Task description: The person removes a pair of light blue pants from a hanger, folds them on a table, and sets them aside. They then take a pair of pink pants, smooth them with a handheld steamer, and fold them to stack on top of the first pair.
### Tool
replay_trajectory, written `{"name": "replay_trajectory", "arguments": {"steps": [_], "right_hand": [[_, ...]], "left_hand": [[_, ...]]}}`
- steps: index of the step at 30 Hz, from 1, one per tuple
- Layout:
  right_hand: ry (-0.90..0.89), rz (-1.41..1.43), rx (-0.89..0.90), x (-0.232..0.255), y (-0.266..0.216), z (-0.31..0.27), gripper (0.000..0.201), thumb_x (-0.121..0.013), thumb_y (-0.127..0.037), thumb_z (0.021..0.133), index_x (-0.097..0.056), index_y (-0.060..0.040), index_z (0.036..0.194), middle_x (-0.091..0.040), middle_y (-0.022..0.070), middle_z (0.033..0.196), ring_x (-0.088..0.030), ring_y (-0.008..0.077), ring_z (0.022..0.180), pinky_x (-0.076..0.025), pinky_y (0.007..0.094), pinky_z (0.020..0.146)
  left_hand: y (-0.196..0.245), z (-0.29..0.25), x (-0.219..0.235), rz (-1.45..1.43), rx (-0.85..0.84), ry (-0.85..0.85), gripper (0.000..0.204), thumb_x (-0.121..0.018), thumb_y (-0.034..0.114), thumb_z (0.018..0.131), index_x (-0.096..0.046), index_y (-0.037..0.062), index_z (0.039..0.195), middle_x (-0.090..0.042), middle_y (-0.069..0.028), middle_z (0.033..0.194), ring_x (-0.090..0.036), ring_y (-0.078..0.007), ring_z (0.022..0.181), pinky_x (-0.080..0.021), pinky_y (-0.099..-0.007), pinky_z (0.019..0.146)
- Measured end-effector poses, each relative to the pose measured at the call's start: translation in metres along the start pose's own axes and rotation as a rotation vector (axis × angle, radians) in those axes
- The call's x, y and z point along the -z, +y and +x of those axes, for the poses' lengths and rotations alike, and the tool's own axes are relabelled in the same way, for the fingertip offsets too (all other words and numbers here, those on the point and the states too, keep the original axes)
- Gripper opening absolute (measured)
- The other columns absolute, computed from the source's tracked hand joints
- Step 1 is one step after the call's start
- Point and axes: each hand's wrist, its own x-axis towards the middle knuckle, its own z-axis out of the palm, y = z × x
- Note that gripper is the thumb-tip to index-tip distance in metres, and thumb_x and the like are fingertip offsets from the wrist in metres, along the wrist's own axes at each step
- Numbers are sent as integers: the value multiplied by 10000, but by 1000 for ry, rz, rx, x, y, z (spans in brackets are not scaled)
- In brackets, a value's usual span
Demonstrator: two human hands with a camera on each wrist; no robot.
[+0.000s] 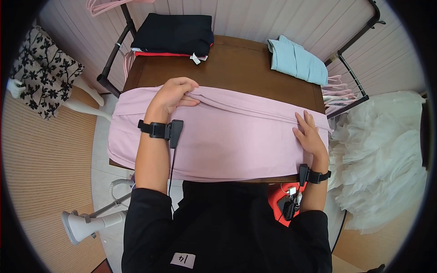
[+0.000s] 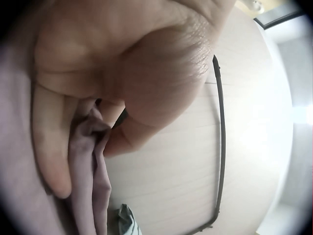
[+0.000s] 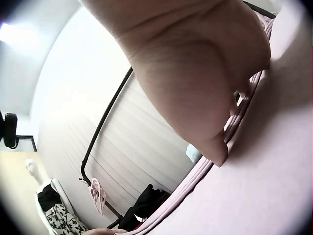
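A long pink cloth (image 1: 218, 136) lies across the front of the brown table, with layered folds along its far edge. At that edge on the left, my left hand (image 1: 175, 94) pinches a fold between thumb and fingers; the left wrist view shows gathered cloth (image 2: 88, 166) between the thumb and the fingers of the hand (image 2: 117, 73). My right hand (image 1: 311, 134) rests on the right end of the cloth, fingers spread and fairly straight. In the right wrist view the hand (image 3: 195, 83) touches the folded edge of the pink cloth (image 3: 274, 161).
On the brown table (image 1: 241, 63), a stack of dark folded clothes (image 1: 175, 34) sits back left and a light blue folded garment (image 1: 298, 61) back right. Black racks stand at both sides. A white ruffled dress (image 1: 382, 159) hangs right; a steamer head (image 1: 82, 225) is lower left.
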Motion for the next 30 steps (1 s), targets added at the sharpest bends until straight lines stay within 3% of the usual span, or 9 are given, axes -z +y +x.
{"name": "replay_trajectory", "arguments": {"steps": [6,11,13,14,16,17,19,22,30], "right_hand": [[10,-8,-13,-1,0,-2,591,-581,-348,927,-411,-222,1478,-189,186,1597,-113,404,1482,-123,685,1103],[-3,-23,-40,1,-3,-5,583,-570,-350,932,-409,-228,1479,-187,186,1598,-112,404,1482,-126,684,1102],[-4,-30,-30,1,-4,-3,586,-566,-350,934,-403,-224,1483,-183,187,1599,-110,406,1482,-126,689,1100],[-10,-25,-14,-1,-4,-2,586,-566,-350,934,-403,-224,1483,-183,187,1599,-110,406,1482,-126,689,1100],[-1,-23,-8,-2,0,-2,589,-563,-352,934,-401,-218,1484,-177,187,1601,-108,406,1482,-121,695,1096],[-5,-19,11,-2,1,-1,589,-563,-352,934,-401,-218,1484,-177,187,1601,-108,406,1482,-121,695,1096],[-4,-26,-5,-2,2,-1,592,-560,-357,935,-398,-214,1487,-175,185,1602,-104,404,1484,-117,698,1094],[-14,-20,-3,0,-1,0,594,-559,-361,934,-398,-218,1487,-172,182,1604,-102,404,1484,-114,696,1096],[26,-98,83,-3,14,10,612,-603,-392,896,-440,-193,1450,-285,213,1547,-192,441,1444,-226,691,1073]], "left_hand": [[-9,-30,12,243,3,-8,151,-600,70,893,-668,1,1009,-637,-46,768,-641,-124,583,-500,-227,506],[-16,-40,18,683,-56,56,195,-614,114,878,-682,16,1032,-612,-47,644,-626,-177,553,-494,-258,536],[-12,-46,11,989,-401,373,213,-568,149,889,-687,-2,981,-686,-133,768,-674,-277,716,-534,-398,670],[-15,-47,10,993,-392,389,213,-568,149,889,-687,-2,981,-686,-133,768,-674,-277,716,-534,-398,670],[-24,-44,4,1208,-620,143,375,-626,281,900,-638,29,1178,-616,-242,1202,-576,-404,1120,-457,-526,945],[-27,-49,-6,1213,-610,161,375,-626,281,900,-638,29,1178,-616,-242,1202,-576,-404,1120,-457,-526,945],[-36,-59,-28,1415,-274,114,607,-612,427,905,-483,89,1392,-324,-256,1513,-293,-432,1405,-288,-611,1088],[-44,-53,-23,1467,-256,70,780,-588,529,895,-311,127,1504,-181,-232,1581,-134,-461,1458,-201,-662,1107],[-18,-52,-33,1504,-219,29,777,-601,534,884,-353,115,1490,-204,-227,1579,-142,-435,1464,-182,-652,1118]]}}
